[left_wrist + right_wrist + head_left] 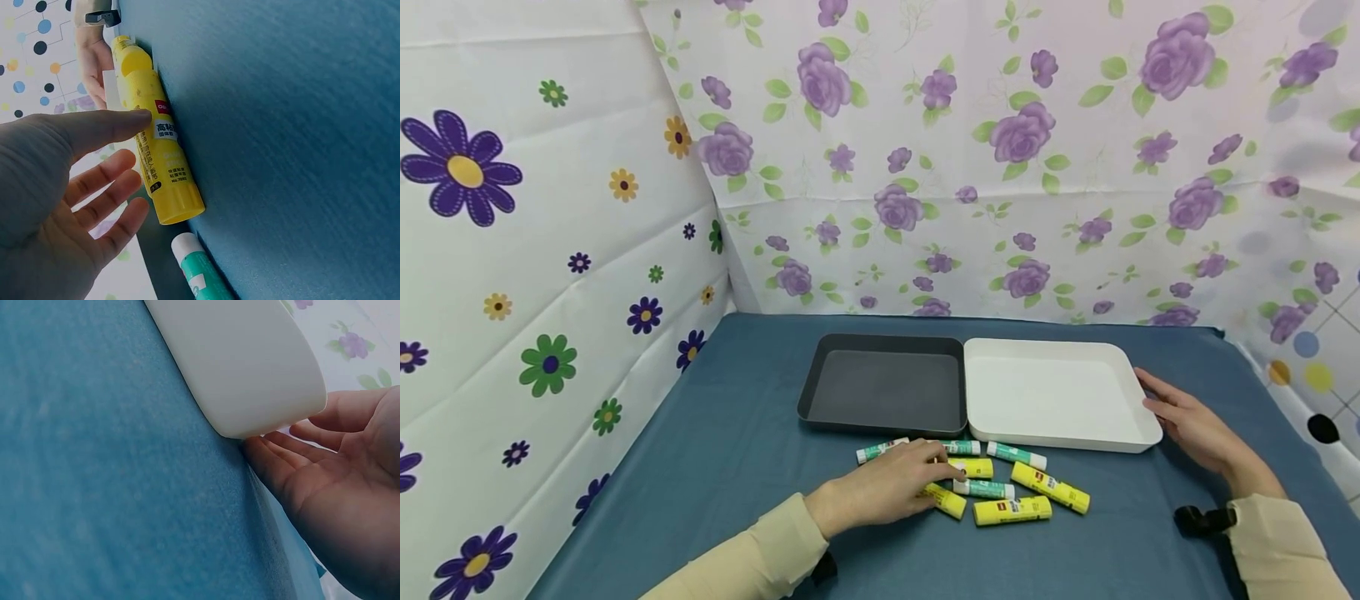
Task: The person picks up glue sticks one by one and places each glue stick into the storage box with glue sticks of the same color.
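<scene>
My left hand reaches over a loose group of yellow and green glue sticks in front of the trays. In the left wrist view its thumb overlaps a labelled yellow glue stick, with the other visible fingers spread loosely beside it. A green glue stick with a white cap lies just beyond. At the right, my right hand has its fingertips at the right side of the white tray. The right wrist view shows those fingers extended against the tray's corner, holding nothing else.
A dark grey tray stands edge to edge with the white one on the blue cloth. Nearby lie more yellow glue sticks and green ones. Flowered sheets hang behind and at the left.
</scene>
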Available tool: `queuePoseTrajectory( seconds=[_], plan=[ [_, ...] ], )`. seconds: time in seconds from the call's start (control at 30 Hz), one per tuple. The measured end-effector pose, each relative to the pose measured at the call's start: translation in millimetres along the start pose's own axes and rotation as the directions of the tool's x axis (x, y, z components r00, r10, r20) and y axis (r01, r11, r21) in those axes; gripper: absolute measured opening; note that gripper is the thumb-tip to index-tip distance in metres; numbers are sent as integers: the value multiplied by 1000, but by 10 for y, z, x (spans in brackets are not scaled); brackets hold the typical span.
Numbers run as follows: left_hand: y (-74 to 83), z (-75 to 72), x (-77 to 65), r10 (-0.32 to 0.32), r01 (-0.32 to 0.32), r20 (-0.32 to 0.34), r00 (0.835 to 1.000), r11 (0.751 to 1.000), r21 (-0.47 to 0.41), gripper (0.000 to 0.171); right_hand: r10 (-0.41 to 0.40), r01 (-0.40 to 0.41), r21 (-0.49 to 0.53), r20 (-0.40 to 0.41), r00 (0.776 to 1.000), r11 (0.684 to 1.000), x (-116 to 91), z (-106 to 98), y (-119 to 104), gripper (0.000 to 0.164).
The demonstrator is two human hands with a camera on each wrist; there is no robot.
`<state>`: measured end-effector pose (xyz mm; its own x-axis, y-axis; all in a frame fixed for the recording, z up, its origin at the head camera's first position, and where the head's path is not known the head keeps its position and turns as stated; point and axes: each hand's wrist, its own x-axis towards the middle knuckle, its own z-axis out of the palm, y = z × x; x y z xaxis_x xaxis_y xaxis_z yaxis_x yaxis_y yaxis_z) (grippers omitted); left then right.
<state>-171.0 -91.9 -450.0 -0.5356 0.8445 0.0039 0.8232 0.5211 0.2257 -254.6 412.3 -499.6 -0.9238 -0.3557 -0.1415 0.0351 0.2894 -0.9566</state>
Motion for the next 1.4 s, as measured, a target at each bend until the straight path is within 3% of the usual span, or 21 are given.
queuePoseTrajectory(
  seconds=[0.2, 0.47, 0.93, 1.4],
  plan=[
    [-6, 14, -9, 31, -31, 1, 1000, 999, -11, 41, -7, 7, 20, 10, 1000, 1000, -11, -1, 15, 75],
    [8, 33, -12, 24, -24, 18, 1000, 999, -30, 42, -2, 2, 30, 11, 1000, 1000, 15, 8, 7, 75],
    [17, 47, -31, 42, -42, -37, 998, 999, -2, 36, 8, -8, 51, -2, 1000, 999, 3, 15, 7, 76],
    [-10, 48, 0, 45, -45, -26, 999, 999, 8, 36, 1, -1, 49, -5, 1000, 999, -4, 0, 17, 76]
  ],
)
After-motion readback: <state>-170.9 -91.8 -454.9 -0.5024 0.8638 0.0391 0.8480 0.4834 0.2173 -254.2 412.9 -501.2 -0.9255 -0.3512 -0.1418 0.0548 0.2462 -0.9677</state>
